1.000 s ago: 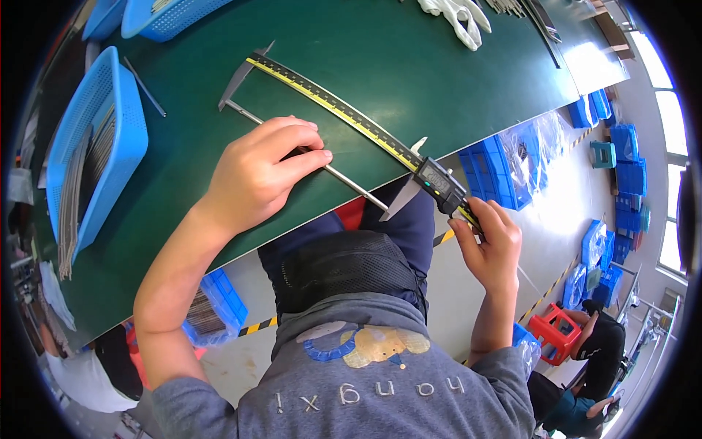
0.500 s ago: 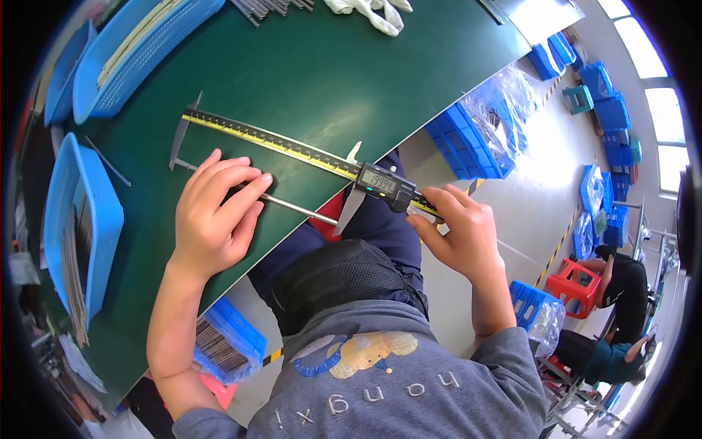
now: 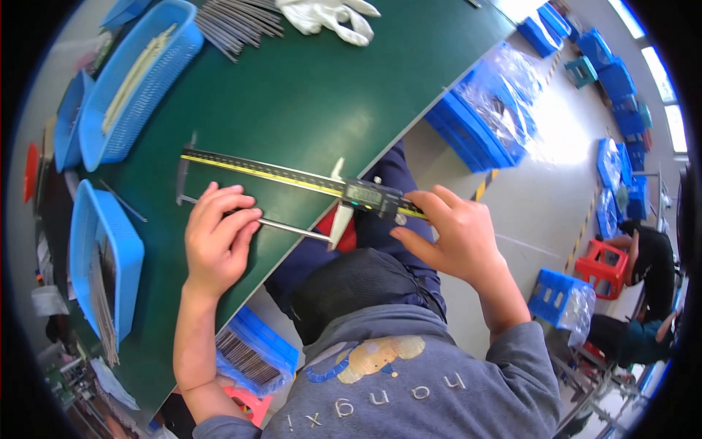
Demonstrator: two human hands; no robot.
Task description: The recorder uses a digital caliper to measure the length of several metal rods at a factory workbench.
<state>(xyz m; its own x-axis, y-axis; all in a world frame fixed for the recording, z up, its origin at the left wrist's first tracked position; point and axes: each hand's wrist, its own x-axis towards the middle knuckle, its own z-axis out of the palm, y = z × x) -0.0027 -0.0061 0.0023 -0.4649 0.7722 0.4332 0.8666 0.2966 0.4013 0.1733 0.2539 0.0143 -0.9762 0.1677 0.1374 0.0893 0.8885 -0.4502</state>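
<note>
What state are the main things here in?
Black-and-yellow digital caliper: jaws apart, display showing digits.
Thin silver metal rod: lying between the caliper's jaws.
Bare left hand: pinching the rod.
Bare right hand: holding the caliper's outer end.
Light-blue perforated plastic basket nearest the left hand: holding grey rods.
White cloth glove: crumpled, lying unworn.

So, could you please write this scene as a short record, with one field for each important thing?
Left grip: fingers closed around the metal rod
Right grip: holds the digital caliper at its end beyond the display
Rod position: between the caliper's two jaws; exact contact at the ends unclear
Caliper position: one end over the green table, display past the table's edge
Table, far side: white glove, loose grey rods
Table, left: blue basket holding thin rods
</note>
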